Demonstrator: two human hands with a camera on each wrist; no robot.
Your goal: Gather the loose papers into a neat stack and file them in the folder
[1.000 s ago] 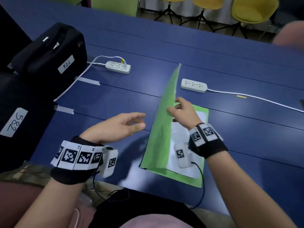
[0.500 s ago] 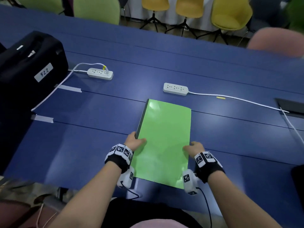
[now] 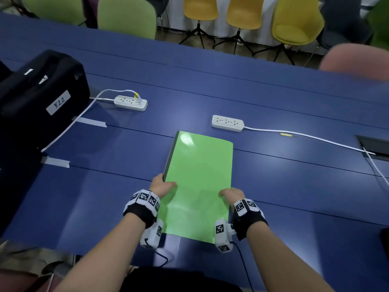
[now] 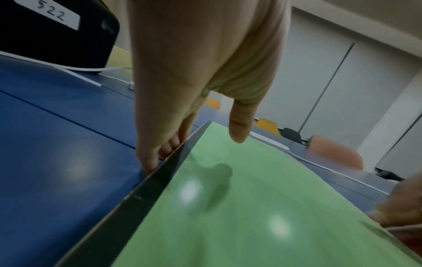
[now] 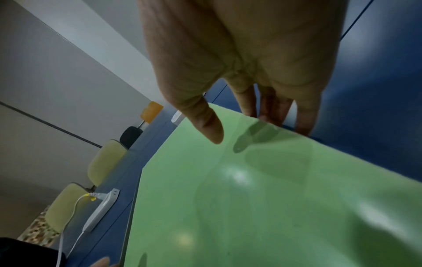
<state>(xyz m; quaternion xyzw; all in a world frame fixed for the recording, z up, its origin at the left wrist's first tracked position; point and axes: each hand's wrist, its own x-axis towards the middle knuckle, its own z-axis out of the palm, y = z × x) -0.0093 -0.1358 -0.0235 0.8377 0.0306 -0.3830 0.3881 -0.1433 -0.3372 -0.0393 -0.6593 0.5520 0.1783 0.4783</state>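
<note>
A green folder [image 3: 200,175] with a dark spine lies closed and flat on the blue table [image 3: 294,186], straight ahead of me. My left hand [image 3: 163,185] holds its spine edge, with the thumb over the cover and the fingers [image 4: 160,155] down along the spine. My right hand [image 3: 230,193] holds the opposite long edge the same way: its thumb [image 5: 205,122] is above the cover [image 5: 251,198] and its fingers reach past the edge. No loose papers show anywhere; whatever is inside the folder [image 4: 251,207] is hidden.
Two white power strips [image 3: 130,103] [image 3: 227,122] lie beyond the folder, with cables trailing left and right. A black case [image 3: 42,98] labelled 522 stands at the left. A dark cable recess [image 3: 374,146] sits at the right edge. Chairs line the far side.
One second ago the right hand held the cover upright over white papers. The cover is now shut, and both hands have come to the folder's long edges.
</note>
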